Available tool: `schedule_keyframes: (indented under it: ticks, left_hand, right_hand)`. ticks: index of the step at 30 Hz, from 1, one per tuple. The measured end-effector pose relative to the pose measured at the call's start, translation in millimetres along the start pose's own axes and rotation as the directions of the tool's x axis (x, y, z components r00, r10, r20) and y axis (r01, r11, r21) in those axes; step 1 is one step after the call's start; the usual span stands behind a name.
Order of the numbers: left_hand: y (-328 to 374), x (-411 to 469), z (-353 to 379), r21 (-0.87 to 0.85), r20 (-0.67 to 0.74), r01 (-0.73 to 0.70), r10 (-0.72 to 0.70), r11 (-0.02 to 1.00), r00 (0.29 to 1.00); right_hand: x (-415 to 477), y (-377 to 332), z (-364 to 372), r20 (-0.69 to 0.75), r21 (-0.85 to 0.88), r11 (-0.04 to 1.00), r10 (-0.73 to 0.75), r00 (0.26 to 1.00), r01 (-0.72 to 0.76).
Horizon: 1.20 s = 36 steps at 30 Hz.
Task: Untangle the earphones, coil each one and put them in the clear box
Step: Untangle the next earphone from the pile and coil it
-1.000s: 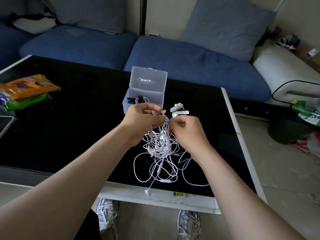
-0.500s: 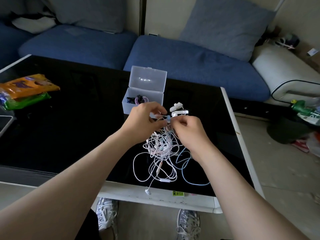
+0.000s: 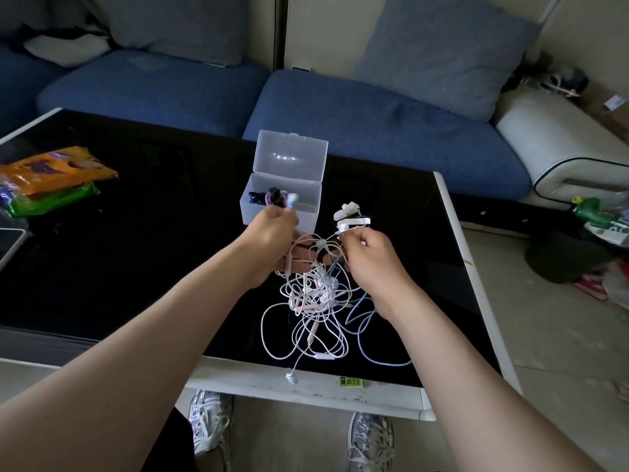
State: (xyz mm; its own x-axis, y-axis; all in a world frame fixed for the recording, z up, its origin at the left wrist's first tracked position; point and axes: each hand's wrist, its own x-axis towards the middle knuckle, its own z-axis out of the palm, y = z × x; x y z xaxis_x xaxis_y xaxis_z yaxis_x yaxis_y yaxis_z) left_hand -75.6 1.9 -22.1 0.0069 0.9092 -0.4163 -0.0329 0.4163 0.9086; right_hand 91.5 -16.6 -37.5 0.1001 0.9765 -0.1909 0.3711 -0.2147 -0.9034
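Starting at the far left of the frame, orange and green snack packets [image 3: 51,178] lie on the glossy black worktop [image 3: 136,240], well apart from the action. Nearer the centre, the clear box [image 3: 282,202] stands with its lid hinged upright; a coiled dark and purple earphone [image 3: 272,196] already sits inside it. Just below the box, the left hand [image 3: 272,243] is closed, thumb and fingertips pinching a pale earbud and its thin cord, lifted close to the front wall of the box. Between the two hands, white and pink cords stretch taut through a small knot, and below them the tangle of earphones [image 3: 313,301] hangs down and spreads in loops on the worktop toward the bottom centre of the frame, with a light blue cord [image 3: 364,332] trailing to the lower right. To the right, the right hand [image 3: 371,257] is also closed, pinching another strand near a white earbud, just below a small white bundle [image 3: 350,216] resting on the worktop. The step in hand appears to be untangling: pulling one earphone free of the knot. The next move likely calls for gently easing that strand out through the loops rather than tugging, since pulling hard could tighten the knot.
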Motion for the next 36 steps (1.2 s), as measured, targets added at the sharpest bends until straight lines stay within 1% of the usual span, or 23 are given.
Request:
schedule_keyframes:
  ticks: [2,3,5,7,8,10,11,12,16,19,21,23,25,26,28,30,31,33,34,36]
  left_hand:
    - [-1.4,3.9,-2.9,0.107,0.003,0.033,-0.033,0.994,0.999]
    - [-2.8,5.9,-5.0,0.180,0.003,0.013,-0.013,0.984,1.000]
    - [-5.0,8.9,-11.0,0.372,-0.010,-0.051,0.059,0.927,0.998]
    - [-6.0,9.0,-16.0,0.541,-0.011,-0.101,0.128,0.835,0.992]
    - [-6.7,9.3,-18.5,0.622,-0.021,-0.120,0.169,0.774,0.985]
    - [-8.3,9.6,-21.9,0.772,-0.032,-0.165,0.296,0.614,0.955]
    - [-10.3,10.9,-23.1,0.819,-0.035,-0.176,0.353,0.547,0.935]
    - [-12.6,12.9,-24.5,0.844,-0.046,-0.177,0.398,0.506,0.916]
    - [-16.8,17.7,-29.2,0.871,-0.135,-0.145,0.513,0.469,0.848]
    - [-15.2,16.5,-31.0,0.871,-0.206,-0.107,0.553,0.480,0.807]
    - [-14.1,13.8,-30.3,0.856,-0.257,-0.087,0.563,0.510,0.786]
    - [-9.1,12.7,-29.1,0.803,-0.358,-0.017,0.505,0.596,0.786]
    - [-6.7,12.4,-30.1,0.738,-0.401,-0.002,0.442,0.674,0.802]
    - [-7.2,13.0,-30.7,0.724,-0.386,-0.019,0.428,0.689,0.817]
    - [-10.5,14.4,-31.2,0.708,-0.336,-0.050,0.398,0.704,0.853]
    - [-14.3,19.4,-29.7,0.648,-0.334,-0.034,0.325,0.761,0.885]
    - [-13.4,21.2,-28.0,0.568,-0.360,-0.006,0.255,0.823,0.898]
    - [-9.2,23.8,-24.8,0.328,-0.409,0.054,0.090,0.943,0.908]
    - [-6.7,24.3,-23.2,0.200,-0.413,0.065,0.024,0.978,0.910]
    - [-1.2,20.6,-20.4,-0.031,-0.393,0.054,-0.062,0.998,0.917]
  right_hand:
    - [1.7,2.2,0.7,-0.009,0.009,1.000,0.000,1.000,0.000]
    - [2.0,2.7,0.4,-0.004,0.015,1.000,0.005,1.000,-0.005]
    - [2.2,3.0,-3.4,0.004,-0.021,1.000,0.006,1.000,-0.006]
    - [2.5,3.1,-10.7,0.002,-0.131,0.991,-0.038,0.999,0.038]
    - [1.9,2.3,-14.2,-0.004,-0.204,0.976,-0.071,0.997,0.069]
    - [0.3,1.0,-19.9,-0.023,-0.339,0.932,-0.144,0.989,0.127]
    - [-0.2,0.2,-22.3,-0.030,-0.386,0.910,-0.179,0.983,0.153]
    - [-0.3,-0.6,-23.7,-0.036,-0.420,0.892,-0.203,0.979,0.169]
    - [1.0,-2.0,-26.1,-0.050,-0.499,0.845,-0.246,0.968,0.189]
    - [2.2,-2.6,-30.9,-0.006,-0.519,0.839,-0.195,0.981,0.164]
    - [1.8,-5.5,-36.2,0.046,-0.475,0.869,-0.134,0.990,0.140]
    - [-1.0,-10.1,-40.2,0.139,-0.343,0.933,-0.065,0.988,0.110]
    - [-4.4,-10.5,-41.0,0.212,-0.189,0.980,-0.023,0.977,0.064]
    - [-4.8,-8.6,-40.6,0.208,-0.117,0.992,-0.025,0.978,0.050]
    - [-5.8,-7.4,-38.3,0.152,0.037,0.999,-0.043,0.987,0.038]
    - [-6.4,-10.7,-36.3,0.104,0.208,0.978,-0.047,0.993,0.025]
    - [-6.6,-13.9,-35.0,0.098,0.304,0.953,-0.033,0.995,0.002]
    - [-5.0,-17.9,-31.2,0.111,0.469,0.881,0.006,0.994,-0.058]
    - [-3.6,-17.8,-29.2,0.106,0.493,0.866,0.032,0.994,-0.080]
    - [-1.6,-14.6,-25.3,0.068,0.461,0.879,0.107,0.992,-0.126]
